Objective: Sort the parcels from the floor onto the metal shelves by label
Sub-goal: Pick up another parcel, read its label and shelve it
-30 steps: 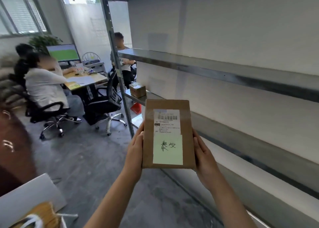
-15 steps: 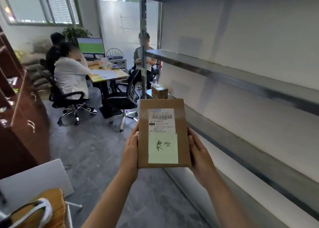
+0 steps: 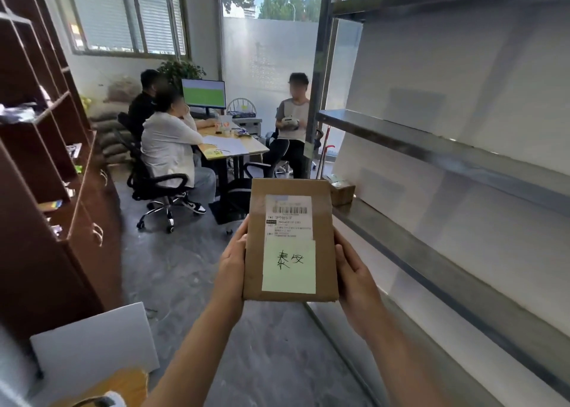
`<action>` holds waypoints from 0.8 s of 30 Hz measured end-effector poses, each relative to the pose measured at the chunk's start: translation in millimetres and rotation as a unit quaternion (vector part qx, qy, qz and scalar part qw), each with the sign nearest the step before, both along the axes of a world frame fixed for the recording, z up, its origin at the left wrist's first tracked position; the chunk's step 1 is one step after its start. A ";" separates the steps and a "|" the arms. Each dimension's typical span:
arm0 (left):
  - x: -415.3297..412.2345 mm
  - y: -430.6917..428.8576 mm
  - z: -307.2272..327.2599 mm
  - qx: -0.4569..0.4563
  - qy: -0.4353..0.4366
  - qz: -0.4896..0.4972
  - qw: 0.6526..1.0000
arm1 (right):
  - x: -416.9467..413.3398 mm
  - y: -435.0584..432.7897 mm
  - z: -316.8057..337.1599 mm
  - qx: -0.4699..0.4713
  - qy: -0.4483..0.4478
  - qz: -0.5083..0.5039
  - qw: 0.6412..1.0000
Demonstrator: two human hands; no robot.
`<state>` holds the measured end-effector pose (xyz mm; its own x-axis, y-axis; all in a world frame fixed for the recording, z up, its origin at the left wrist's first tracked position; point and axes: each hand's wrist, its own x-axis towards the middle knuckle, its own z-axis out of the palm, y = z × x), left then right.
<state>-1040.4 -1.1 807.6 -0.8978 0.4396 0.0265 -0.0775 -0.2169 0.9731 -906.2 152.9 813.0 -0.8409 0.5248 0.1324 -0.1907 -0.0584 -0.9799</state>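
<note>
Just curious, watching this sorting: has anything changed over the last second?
Only the view: the head turned left, showing more of the brown cabinet. Both the left hand and the right hand still hold the cardboard parcel upright, label facing the camera.

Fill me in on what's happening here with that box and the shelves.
A person is holding a flat cardboard parcel upright in both hands, left hand and right hand gripping its side edges, label facing them. It carries a printed barcode label and a pale green note with handwriting. The metal shelves stand to the right, nearly bare; one small box sits at the far end. This parcel is not yet shelved. Three people sit at a desk behind.
</note>
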 end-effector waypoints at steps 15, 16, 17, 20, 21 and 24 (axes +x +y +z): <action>-122.9 -4.1 -20.1 -0.030 -0.015 0.015 0.999 | -131.2 0.7 -33.6 -0.059 0.007 0.008 0.998; -131.7 0.1 -21.3 -0.026 -0.023 0.018 0.999 | -140.6 5.3 -35.7 -0.055 0.009 0.011 0.998; -140.5 4.6 -22.4 -0.024 -0.029 0.022 0.999 | -150.3 10.3 -37.0 -0.052 0.009 0.013 0.998; -167.2 21.5 -23.5 -0.031 -0.032 0.031 0.998 | -182.4 29.2 -42.4 -0.062 0.007 0.021 0.998; -176.8 29.1 -22.8 -0.035 -0.033 0.033 0.998 | -194.1 37.2 -43.9 -0.075 0.010 0.025 0.997; -207.4 54.5 -18.1 -0.042 -0.038 0.042 0.998 | -230.8 65.7 -47.8 -0.106 0.013 0.046 0.993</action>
